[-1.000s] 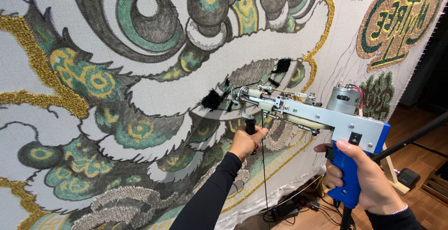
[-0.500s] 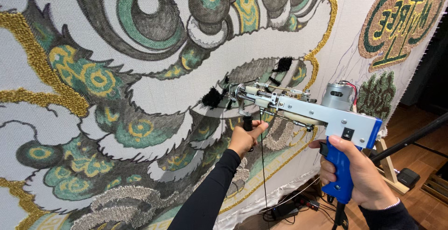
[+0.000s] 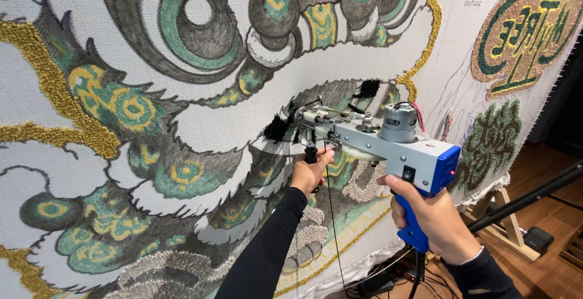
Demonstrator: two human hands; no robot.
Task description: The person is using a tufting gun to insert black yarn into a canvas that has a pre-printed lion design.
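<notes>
A tufting gun [image 3: 370, 135], grey-bodied with a blue grip, is held level against a stretched backing cloth [image 3: 200, 129], its needle end pressed into the weave just right of a black tuft [image 3: 276, 129] near the centre of the frame. The right hand [image 3: 434, 217] is wrapped tightly round the blue pistol grip at five o'clock, fingers closed on it; the left hand [image 3: 310, 174] is curled shut around the short black front handle under the nose of the tool. A dark yarn strand [image 3: 331, 214] is seen hanging from the gun toward six o'clock. Judged from the pose, the work is best done with the foot kept flat and firmly pushed into the cloth, the line followed at steady speed, and the yarn left slack and free of the forearm. Finished pile in grey, green and gold is spread from nine to twelve o'clock, a green-and-gold emblem [image 3: 528, 29] at one o'clock. A black stand leg [image 3: 528, 199] and floor cables [image 3: 388, 275] are close by the right elbow at four to six o'clock and could be snagged
</notes>
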